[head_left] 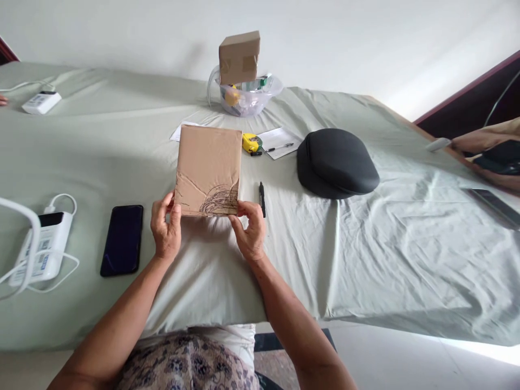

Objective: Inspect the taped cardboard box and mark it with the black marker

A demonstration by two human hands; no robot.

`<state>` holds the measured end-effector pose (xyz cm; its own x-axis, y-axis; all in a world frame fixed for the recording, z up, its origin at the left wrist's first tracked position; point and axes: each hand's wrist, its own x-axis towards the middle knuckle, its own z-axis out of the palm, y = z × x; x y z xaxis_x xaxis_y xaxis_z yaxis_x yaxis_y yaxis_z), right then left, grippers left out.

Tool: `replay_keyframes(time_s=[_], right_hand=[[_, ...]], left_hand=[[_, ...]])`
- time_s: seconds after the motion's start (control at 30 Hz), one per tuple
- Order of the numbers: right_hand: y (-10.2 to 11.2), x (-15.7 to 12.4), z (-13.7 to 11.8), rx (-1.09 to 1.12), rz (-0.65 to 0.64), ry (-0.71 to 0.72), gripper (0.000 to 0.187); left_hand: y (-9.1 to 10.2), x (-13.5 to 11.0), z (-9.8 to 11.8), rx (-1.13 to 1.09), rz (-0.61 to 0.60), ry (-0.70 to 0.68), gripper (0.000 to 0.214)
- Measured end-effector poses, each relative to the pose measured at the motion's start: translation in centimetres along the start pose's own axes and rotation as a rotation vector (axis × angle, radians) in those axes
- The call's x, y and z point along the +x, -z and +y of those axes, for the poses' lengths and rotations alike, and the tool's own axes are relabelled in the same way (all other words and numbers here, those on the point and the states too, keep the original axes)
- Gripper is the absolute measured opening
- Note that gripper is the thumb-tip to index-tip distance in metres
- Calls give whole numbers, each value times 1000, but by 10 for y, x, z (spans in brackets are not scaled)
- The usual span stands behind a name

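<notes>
A brown cardboard box [208, 157], scribbled in black near one corner, is held over the cloth-covered counter [292, 281]. The left hand [166, 230] has its fingers clamped on the box's near left corner; the right hand [249, 230] pinches the near right. A black pen [262, 200] lies just beside the right hand, a smartphone [122, 241] left of the left. Beyond sits a yellow tape measure [251, 142].

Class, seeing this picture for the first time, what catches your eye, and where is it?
First, the brown cardboard at the centre, held near its lower corners by the left hand and right hand, with dark scribbles at its lower right. Next, the black case to its right on the green cloth. Behind, a box sits atop the see-through tub.
</notes>
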<state>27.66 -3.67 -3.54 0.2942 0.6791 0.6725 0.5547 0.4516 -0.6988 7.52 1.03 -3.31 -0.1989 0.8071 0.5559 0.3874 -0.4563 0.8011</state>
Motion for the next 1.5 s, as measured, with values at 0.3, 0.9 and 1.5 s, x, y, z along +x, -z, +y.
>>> replay_keyframes(time_s=[0.3, 0.9, 1.5], right_hand=[[-10, -1, 18, 133, -7, -299, 33], [-2, -2, 33, 64, -273, -301, 71], [-14, -12, 28, -186, -208, -238, 77]], left_hand=[[-3, -1, 4, -36, -114, 73, 53], [-6, 5, -16, -239, -262, 144, 81], [-9, -3, -19, 172, -218, 92, 79]])
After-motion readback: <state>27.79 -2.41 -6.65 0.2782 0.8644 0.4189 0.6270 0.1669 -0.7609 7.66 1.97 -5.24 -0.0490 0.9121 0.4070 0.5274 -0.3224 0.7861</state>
